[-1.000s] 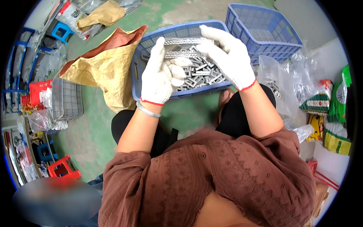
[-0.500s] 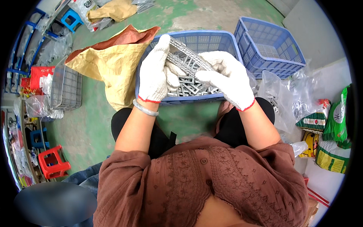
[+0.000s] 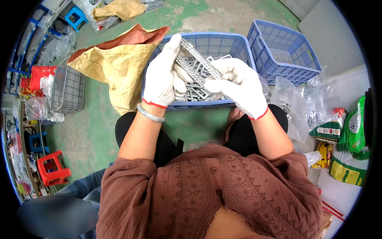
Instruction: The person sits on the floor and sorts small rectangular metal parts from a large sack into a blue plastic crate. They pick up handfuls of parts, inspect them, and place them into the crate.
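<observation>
I had the left hand [image 3: 161, 75], in a white knitted glove, pinching the upper-left end of a ridged metal length [image 3: 200, 58] between its raised thumb and curled fingers. The right hand [image 3: 242, 85], gloved alike, gripped the lower-right end, thumb beneath and fingers bent over the top. Between them the length slanted down toward the right as two parallel silver strips with a gap between; from my end I could not tell whether it was one part or many stacked together. A pale bracelet [image 3: 151, 114] circled the left wrist, just past the glove's red cuff.

The hands held it above a blue crate [image 3: 223, 43], where I could make out small silver metal pieces [image 3: 197, 93] lying jumbled at different angles. Just left of that crate I saw a yellow sack [image 3: 123, 71], its mouth showing a reddish lining. A second blue crate [image 3: 278, 71] stood to the right, with clear plastic bags [image 3: 290, 107] in front of it and a green bag [image 3: 352, 125] beyond them. Farther left, a grey crate [image 3: 67, 93] and a red stool [image 3: 55, 169] stood on the green floor [image 3: 95, 135].
</observation>
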A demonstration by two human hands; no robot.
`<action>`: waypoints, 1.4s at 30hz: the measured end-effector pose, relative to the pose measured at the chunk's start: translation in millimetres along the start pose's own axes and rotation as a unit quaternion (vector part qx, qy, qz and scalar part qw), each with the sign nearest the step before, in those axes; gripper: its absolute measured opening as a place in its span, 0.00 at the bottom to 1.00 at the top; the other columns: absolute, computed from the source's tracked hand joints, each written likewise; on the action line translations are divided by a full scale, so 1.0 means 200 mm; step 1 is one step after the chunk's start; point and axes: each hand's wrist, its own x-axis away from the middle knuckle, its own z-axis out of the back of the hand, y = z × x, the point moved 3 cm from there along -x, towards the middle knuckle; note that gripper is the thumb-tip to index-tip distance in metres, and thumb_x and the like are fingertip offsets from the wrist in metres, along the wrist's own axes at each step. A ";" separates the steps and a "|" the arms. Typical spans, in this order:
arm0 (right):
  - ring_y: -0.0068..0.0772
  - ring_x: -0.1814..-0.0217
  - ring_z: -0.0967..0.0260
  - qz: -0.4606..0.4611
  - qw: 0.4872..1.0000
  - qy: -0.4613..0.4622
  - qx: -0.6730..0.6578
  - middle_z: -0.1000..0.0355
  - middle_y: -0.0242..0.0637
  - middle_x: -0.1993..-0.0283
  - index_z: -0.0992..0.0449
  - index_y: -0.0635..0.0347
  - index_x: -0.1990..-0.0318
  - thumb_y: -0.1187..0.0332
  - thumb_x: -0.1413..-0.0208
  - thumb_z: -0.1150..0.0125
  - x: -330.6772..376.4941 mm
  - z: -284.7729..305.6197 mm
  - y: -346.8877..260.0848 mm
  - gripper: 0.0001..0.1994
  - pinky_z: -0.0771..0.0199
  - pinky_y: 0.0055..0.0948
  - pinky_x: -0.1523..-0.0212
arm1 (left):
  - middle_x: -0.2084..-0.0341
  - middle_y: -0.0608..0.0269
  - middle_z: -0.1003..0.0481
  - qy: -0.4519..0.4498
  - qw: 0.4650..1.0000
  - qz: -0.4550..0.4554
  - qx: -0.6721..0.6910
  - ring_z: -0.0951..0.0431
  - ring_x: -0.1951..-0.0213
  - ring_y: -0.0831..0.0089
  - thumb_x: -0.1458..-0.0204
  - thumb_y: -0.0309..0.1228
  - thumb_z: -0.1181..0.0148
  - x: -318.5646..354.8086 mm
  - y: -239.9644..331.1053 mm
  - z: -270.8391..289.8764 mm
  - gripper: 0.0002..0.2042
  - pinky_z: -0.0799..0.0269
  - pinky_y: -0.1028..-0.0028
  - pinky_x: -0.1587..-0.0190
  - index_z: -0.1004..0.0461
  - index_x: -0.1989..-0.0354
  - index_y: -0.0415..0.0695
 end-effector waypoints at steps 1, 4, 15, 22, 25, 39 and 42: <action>0.19 0.65 0.26 0.000 1.000 0.002 -0.007 0.23 0.35 0.61 0.27 0.68 0.49 0.77 0.47 0.31 0.00 0.00 0.00 0.18 0.24 0.20 0.67 | 0.64 0.62 0.23 0.005 1.000 0.006 0.004 0.26 0.67 0.71 0.33 0.35 0.49 0.00 0.00 -0.01 0.14 0.29 0.73 0.67 0.26 0.46 0.43; 0.21 0.64 0.25 -0.001 1.000 -0.004 -0.024 0.22 0.36 0.59 0.27 0.68 0.48 0.78 0.46 0.32 0.00 0.01 0.01 0.18 0.22 0.20 0.65 | 0.74 0.63 0.24 0.007 1.000 0.000 -0.007 0.31 0.81 0.76 0.33 0.38 0.50 0.01 0.00 -0.03 0.14 0.37 0.78 0.80 0.24 0.49 0.45; 0.20 0.68 0.26 0.085 0.979 -0.052 0.179 0.21 0.31 0.68 0.20 0.60 0.51 0.63 0.49 0.28 0.06 -0.11 -0.03 0.19 0.25 0.23 0.64 | 0.59 0.53 0.22 -0.012 0.994 0.069 0.080 0.22 0.78 0.76 0.30 0.39 0.60 0.01 -0.05 -0.09 0.17 0.29 0.82 0.84 0.35 0.40 0.45; 0.17 0.69 0.25 0.130 0.926 -0.074 0.346 0.23 0.34 0.70 0.20 0.64 0.53 0.64 0.51 0.25 0.06 -0.13 -0.09 0.19 0.23 0.22 0.64 | 0.56 0.50 0.23 -0.085 0.992 0.062 0.068 0.20 0.65 0.72 0.29 0.38 0.64 0.01 -0.09 -0.04 0.17 0.21 0.77 0.69 0.39 0.37 0.47; 0.19 0.70 0.24 0.158 0.913 -0.075 0.368 0.23 0.35 0.71 0.19 0.63 0.54 0.63 0.51 0.25 0.06 -0.13 -0.10 0.19 0.23 0.23 0.64 | 0.56 0.51 0.23 -0.108 0.990 0.057 0.069 0.20 0.66 0.72 0.29 0.38 0.64 0.01 -0.09 -0.02 0.17 0.20 0.76 0.69 0.39 0.38 0.46; 0.23 0.71 0.22 0.198 0.895 -0.077 0.392 0.23 0.35 0.71 0.20 0.63 0.55 0.63 0.52 0.25 0.05 -0.13 -0.08 0.19 0.23 0.24 0.64 | 0.56 0.49 0.23 -0.147 0.971 0.120 0.145 0.19 0.61 0.67 0.29 0.40 0.63 -0.01 -0.12 0.02 0.17 0.18 0.70 0.59 0.39 0.38 0.47; 0.20 0.64 0.22 0.141 0.943 -0.073 0.293 0.21 0.35 0.65 0.24 0.64 0.47 0.66 0.51 0.25 0.05 -0.14 -0.08 0.24 0.22 0.24 0.60 | 0.56 0.51 0.23 -0.111 0.981 0.110 0.114 0.19 0.60 0.67 0.29 0.42 0.61 -0.01 -0.13 -0.02 0.18 0.18 0.69 0.58 0.37 0.38 0.48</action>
